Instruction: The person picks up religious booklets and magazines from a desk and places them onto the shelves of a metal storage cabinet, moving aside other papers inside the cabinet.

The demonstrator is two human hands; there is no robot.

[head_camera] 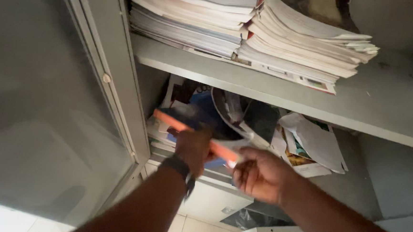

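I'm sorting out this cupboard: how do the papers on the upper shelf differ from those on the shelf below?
The upper-shelf papers lie flat in two neat, tall stacks; the lower-shelf papers are loose, curled and jumbled. The upper ones are mostly white, the lower ones more colourful. Both sit in the same grey cupboard.

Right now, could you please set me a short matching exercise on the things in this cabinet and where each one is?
Things:
1. paper stacks
2. orange-edged book
3. wristwatch
4. loose papers

Places:
A. on the left hand's wrist
B. lower shelf, right side
C. upper shelf
D. held by left hand and right hand

Pairs: 1-C, 2-D, 3-A, 4-B
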